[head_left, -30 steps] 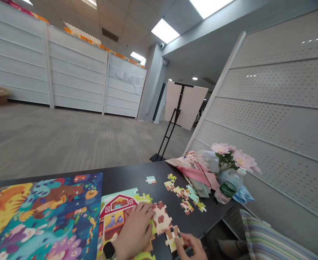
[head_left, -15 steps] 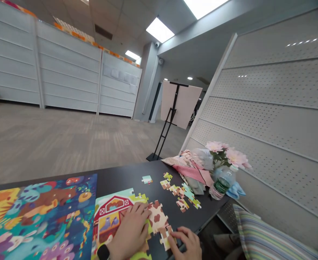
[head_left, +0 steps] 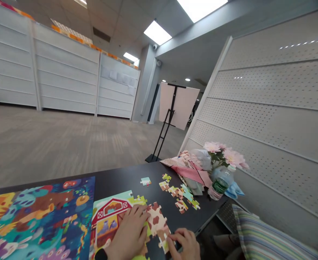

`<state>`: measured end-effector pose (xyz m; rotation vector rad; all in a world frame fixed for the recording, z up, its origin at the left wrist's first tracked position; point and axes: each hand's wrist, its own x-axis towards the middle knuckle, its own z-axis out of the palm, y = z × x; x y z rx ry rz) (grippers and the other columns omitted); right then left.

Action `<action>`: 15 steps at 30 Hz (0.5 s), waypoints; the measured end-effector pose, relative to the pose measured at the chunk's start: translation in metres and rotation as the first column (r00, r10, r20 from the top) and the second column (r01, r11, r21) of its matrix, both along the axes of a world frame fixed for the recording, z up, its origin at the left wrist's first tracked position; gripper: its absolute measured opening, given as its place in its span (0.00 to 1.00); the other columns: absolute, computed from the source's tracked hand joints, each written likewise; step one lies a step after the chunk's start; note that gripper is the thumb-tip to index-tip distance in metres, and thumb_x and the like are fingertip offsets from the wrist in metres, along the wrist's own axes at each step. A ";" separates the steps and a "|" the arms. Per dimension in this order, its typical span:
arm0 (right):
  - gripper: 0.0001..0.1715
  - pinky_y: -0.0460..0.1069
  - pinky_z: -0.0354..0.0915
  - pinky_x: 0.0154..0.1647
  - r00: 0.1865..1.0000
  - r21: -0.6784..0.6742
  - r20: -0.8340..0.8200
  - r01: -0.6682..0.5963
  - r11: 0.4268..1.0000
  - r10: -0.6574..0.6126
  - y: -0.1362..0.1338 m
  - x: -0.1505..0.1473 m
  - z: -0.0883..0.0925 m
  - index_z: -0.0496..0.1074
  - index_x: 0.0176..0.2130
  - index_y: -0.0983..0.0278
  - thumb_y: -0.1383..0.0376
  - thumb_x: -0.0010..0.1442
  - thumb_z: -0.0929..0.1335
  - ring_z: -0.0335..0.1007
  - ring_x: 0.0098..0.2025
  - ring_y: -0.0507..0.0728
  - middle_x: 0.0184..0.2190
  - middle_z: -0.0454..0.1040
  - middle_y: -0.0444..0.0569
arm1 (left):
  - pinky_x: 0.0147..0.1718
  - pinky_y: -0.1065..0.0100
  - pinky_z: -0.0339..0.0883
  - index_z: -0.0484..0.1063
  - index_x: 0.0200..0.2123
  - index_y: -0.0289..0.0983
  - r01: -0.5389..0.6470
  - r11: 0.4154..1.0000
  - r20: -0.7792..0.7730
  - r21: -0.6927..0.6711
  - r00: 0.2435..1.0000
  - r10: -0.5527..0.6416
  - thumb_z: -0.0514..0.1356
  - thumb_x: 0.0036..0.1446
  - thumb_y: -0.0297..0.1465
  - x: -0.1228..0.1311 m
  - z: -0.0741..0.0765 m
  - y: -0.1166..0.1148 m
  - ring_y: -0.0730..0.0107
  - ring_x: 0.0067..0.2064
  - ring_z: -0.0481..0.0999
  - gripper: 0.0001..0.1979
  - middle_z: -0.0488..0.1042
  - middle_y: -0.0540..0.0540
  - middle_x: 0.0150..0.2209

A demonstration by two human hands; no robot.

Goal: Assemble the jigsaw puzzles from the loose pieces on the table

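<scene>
My left hand (head_left: 129, 231) lies flat on the assembled part of a jigsaw puzzle (head_left: 108, 216) showing a red barn, its fingertips against a cow-patterned section (head_left: 156, 220). A black watch (head_left: 101, 254) sits on that wrist. My right hand (head_left: 182, 243) pinches a small cream-and-brown jigsaw piece (head_left: 163, 242) at the lower end of the cow pattern. Several loose pieces (head_left: 177, 193) lie scattered to the upper right, and one pale piece (head_left: 145, 181) lies apart. A finished colourful animal puzzle (head_left: 39, 216) fills the left of the black table (head_left: 115, 187).
A water bottle (head_left: 219, 187), pink artificial flowers (head_left: 224, 151) and a heap of pink fabric (head_left: 191, 171) stand at the table's far right. A striped cushion (head_left: 259, 234) lies below the edge, beside a perforated partition (head_left: 270, 101). An easel (head_left: 168, 115) stands on the carpet.
My right hand has moved left and closed around the small piece. The whole view has drifted slightly as my head moved. My left hand stays on the barn puzzle.
</scene>
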<state>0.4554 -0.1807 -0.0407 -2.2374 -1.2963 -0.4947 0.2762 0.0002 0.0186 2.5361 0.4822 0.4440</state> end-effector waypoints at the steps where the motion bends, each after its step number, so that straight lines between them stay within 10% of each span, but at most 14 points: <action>1: 0.06 0.53 0.66 0.36 1.000 -0.020 0.013 0.000 1.000 0.001 0.001 -0.001 0.001 0.79 0.27 0.54 0.62 0.56 0.74 0.74 0.38 0.63 0.31 0.78 0.48 | 0.62 0.53 0.59 0.73 0.51 0.44 0.000 1.000 0.003 0.001 1.000 0.000 0.53 0.60 0.25 0.000 -0.001 0.000 0.56 0.62 0.64 0.19 0.70 0.46 0.60; 11: 0.08 0.53 0.67 0.42 0.988 -0.179 -0.064 -0.153 0.972 0.143 0.001 0.013 0.025 0.78 0.35 0.55 0.61 0.64 0.68 0.75 0.42 0.61 0.36 0.79 0.47 | 0.61 0.50 0.60 0.74 0.53 0.51 -0.005 1.000 -0.072 0.004 0.997 0.005 0.53 0.59 0.23 0.001 0.006 -0.003 0.54 0.64 0.63 0.23 0.67 0.49 0.64; 15: 0.16 0.57 0.68 0.53 0.980 -0.017 -0.180 0.085 0.996 -0.086 0.009 0.053 0.025 0.76 0.48 0.61 0.59 0.62 0.67 0.74 0.50 0.65 0.46 0.79 0.54 | 0.60 0.50 0.60 0.75 0.51 0.50 0.012 1.000 -0.110 0.007 0.994 -0.011 0.53 0.60 0.24 0.001 0.011 -0.002 0.53 0.65 0.64 0.21 0.67 0.47 0.64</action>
